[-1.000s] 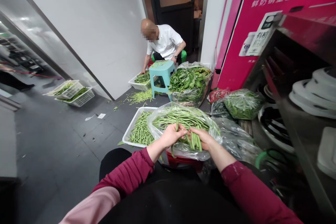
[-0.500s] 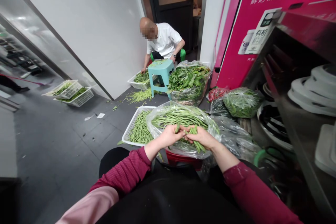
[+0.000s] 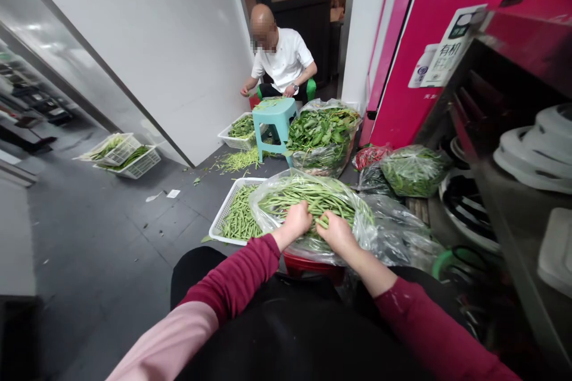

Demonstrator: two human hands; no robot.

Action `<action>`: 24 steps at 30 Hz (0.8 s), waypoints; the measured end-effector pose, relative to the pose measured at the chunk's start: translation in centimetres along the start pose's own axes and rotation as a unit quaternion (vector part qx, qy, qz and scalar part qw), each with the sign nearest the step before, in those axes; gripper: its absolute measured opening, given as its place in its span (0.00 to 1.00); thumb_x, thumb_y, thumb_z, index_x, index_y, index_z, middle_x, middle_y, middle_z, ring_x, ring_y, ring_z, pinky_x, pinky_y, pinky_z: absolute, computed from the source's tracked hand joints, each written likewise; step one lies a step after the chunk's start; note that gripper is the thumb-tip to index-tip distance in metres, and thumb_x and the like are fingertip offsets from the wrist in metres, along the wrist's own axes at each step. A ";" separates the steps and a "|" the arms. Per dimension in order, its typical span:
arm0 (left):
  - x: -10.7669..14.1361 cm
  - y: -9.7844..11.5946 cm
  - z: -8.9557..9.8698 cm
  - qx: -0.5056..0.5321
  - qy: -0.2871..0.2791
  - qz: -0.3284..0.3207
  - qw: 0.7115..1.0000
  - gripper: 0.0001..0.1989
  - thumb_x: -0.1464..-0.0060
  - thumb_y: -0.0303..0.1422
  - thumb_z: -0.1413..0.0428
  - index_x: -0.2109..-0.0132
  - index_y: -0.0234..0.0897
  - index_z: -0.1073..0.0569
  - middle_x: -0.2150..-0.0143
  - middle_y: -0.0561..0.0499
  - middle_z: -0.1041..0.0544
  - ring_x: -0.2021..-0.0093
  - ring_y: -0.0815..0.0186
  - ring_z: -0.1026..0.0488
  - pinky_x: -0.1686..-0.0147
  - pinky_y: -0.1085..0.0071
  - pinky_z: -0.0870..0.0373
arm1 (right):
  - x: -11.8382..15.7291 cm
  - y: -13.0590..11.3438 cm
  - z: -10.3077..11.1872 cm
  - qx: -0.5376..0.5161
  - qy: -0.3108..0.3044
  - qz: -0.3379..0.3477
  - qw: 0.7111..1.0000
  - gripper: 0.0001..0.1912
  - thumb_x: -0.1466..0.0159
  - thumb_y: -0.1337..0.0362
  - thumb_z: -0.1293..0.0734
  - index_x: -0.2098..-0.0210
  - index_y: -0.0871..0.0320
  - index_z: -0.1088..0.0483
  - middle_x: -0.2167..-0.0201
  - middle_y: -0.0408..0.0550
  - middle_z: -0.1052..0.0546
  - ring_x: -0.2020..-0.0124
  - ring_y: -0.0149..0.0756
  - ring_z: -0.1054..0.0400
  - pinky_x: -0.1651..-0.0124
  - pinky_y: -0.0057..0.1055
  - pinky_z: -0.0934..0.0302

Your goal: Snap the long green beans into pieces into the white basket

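Long green beans lie in an open clear plastic bag that rests on a red container. Over the beans, my left hand is closed, its fingertips down at them; what it grips is hidden. Close to its right, my right hand is closed on some green beans, their ends showing at the thumb. The two hands are a small gap apart. Left of the bag, a white basket holds short bean pieces.
A person sits behind a light blue stool, beside a bag of leafy greens. White baskets stand on the floor at left. A metal shelf with white items is at right, near a bagged green vegetable.
My hands have moved apart and my left hand has gone up to the beans in the bag. Fewer beans show in my right hand. The person has sat up and lifted a hand from the basket.
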State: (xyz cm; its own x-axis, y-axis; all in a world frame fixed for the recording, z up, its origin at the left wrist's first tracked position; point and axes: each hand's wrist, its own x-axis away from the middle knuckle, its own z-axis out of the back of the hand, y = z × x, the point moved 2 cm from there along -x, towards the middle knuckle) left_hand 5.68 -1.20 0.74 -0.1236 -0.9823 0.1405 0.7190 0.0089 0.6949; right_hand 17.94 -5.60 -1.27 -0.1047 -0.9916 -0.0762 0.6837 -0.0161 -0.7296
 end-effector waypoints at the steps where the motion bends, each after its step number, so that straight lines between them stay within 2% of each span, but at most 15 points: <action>1: -0.6 -0.2 0.3 0.022 -0.009 0.028 0.999 0.02 0.57 0.24 0.48 0.73 0.33 0.33 0.78 0.51 0.32 0.77 0.70 0.36 0.73 0.74 0.40 | -0.2 0.3 0.2 -0.031 0.004 -0.020 0.999 0.05 0.50 0.63 0.36 0.73 0.57 0.33 0.79 0.46 0.29 0.75 0.36 0.36 0.70 0.31 0.46; 3: -1.6 -0.3 1.3 0.077 -0.041 0.061 0.994 0.03 0.51 0.28 0.50 0.71 0.33 0.34 0.80 0.53 0.34 0.83 0.74 0.41 0.79 0.75 0.42 | -0.6 0.9 0.7 -0.154 -0.031 -0.072 0.985 0.06 0.52 0.62 0.34 0.75 0.58 0.33 0.81 0.44 0.31 0.77 0.34 0.37 0.71 0.30 0.46; 4: -1.9 -0.1 1.8 0.123 -0.064 0.068 0.988 0.05 0.48 0.31 0.52 0.68 0.33 0.34 0.81 0.54 0.34 0.86 0.76 0.45 0.82 0.76 0.45 | -0.7 1.1 0.9 -0.235 -0.071 -0.102 0.964 0.08 0.53 0.61 0.33 0.75 0.58 0.33 0.82 0.42 0.31 0.78 0.32 0.38 0.72 0.30 0.46; 7: -2.3 1.3 3.0 0.316 -0.146 0.092 0.933 0.08 0.45 0.36 0.53 0.62 0.35 0.37 0.81 0.58 0.36 0.89 0.79 0.54 0.87 0.79 0.55 | -0.7 1.0 0.7 -0.449 -0.223 -0.161 0.850 0.13 0.55 0.60 0.30 0.72 0.60 0.32 0.84 0.39 0.34 0.83 0.28 0.42 0.76 0.28 0.47; 9: -2.3 2.6 2.9 0.397 -0.171 0.095 0.897 0.09 0.46 0.36 0.50 0.62 0.35 0.37 0.82 0.59 0.38 0.89 0.80 0.55 0.87 0.80 0.59 | -0.2 0.3 0.3 -0.511 -0.308 -0.159 0.787 0.15 0.55 0.61 0.29 0.69 0.60 0.31 0.85 0.38 0.35 0.84 0.26 0.43 0.78 0.27 0.48; 10: -2.3 3.3 2.7 0.416 -0.173 0.093 0.888 0.09 0.47 0.35 0.49 0.62 0.34 0.37 0.83 0.60 0.39 0.89 0.81 0.55 0.87 0.80 0.60 | 0.2 -0.2 0.1 -0.524 -0.340 -0.145 0.767 0.15 0.54 0.62 0.29 0.68 0.60 0.31 0.86 0.37 0.35 0.84 0.26 0.43 0.78 0.27 0.48; 12: -2.3 4.2 2.1 0.435 -0.160 0.085 0.882 0.09 0.47 0.35 0.49 0.64 0.32 0.36 0.82 0.60 0.41 0.88 0.81 0.53 0.87 0.80 0.58 | 0.7 -1.0 -0.3 -0.531 -0.375 -0.118 0.751 0.12 0.53 0.63 0.30 0.70 0.61 0.31 0.86 0.38 0.35 0.84 0.26 0.43 0.78 0.26 0.48; 14: -2.2 4.5 1.8 0.435 -0.142 0.076 0.886 0.11 0.45 0.38 0.52 0.65 0.32 0.36 0.81 0.58 0.40 0.85 0.80 0.47 0.85 0.80 0.51 | 0.9 -1.2 -0.2 -0.537 -0.358 -0.115 0.755 0.10 0.53 0.64 0.30 0.72 0.61 0.32 0.87 0.38 0.35 0.85 0.26 0.43 0.79 0.26 0.49; 17: -0.9 3.5 2.3 0.413 -0.140 0.073 0.897 0.17 0.43 0.43 0.57 0.66 0.31 0.35 0.78 0.55 0.35 0.80 0.77 0.38 0.80 0.79 0.42 | 0.2 -0.8 0.5 -0.574 -0.271 -0.141 0.760 0.11 0.54 0.62 0.29 0.74 0.60 0.34 0.86 0.37 0.35 0.84 0.26 0.42 0.79 0.25 0.47; 20: 2.4 1.7 2.3 0.365 -0.209 0.083 0.903 0.20 0.47 0.45 0.52 0.70 0.29 0.33 0.81 0.53 0.33 0.82 0.74 0.37 0.84 0.78 0.42 | -0.7 0.0 1.2 -0.608 -0.169 -0.142 0.763 0.13 0.53 0.60 0.29 0.76 0.59 0.36 0.86 0.37 0.36 0.84 0.26 0.42 0.78 0.27 0.45; 22: 5.0 0.9 1.6 0.345 -0.266 0.065 0.898 0.21 0.50 0.47 0.51 0.69 0.29 0.32 0.80 0.53 0.33 0.84 0.74 0.37 0.87 0.78 0.43 | -1.1 0.4 1.4 -0.609 -0.110 -0.138 0.773 0.13 0.52 0.59 0.29 0.76 0.58 0.37 0.85 0.37 0.37 0.84 0.26 0.43 0.79 0.26 0.45; 24: 6.8 0.7 0.6 0.346 -0.274 0.038 0.897 0.22 0.51 0.48 0.51 0.66 0.30 0.32 0.78 0.54 0.32 0.85 0.75 0.37 0.88 0.79 0.44 | -1.2 0.5 1.3 -0.596 -0.060 -0.135 0.789 0.13 0.52 0.59 0.29 0.74 0.58 0.36 0.85 0.37 0.36 0.84 0.26 0.43 0.81 0.25 0.47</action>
State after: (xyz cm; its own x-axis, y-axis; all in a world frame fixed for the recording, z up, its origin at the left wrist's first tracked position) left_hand 4.87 -7.78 2.61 -0.5452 -0.7365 0.4006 0.1677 0.3724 0.9128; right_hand 19.39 -4.58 -0.66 -0.0118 -0.9787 0.2051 -0.5240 -0.1686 -0.8348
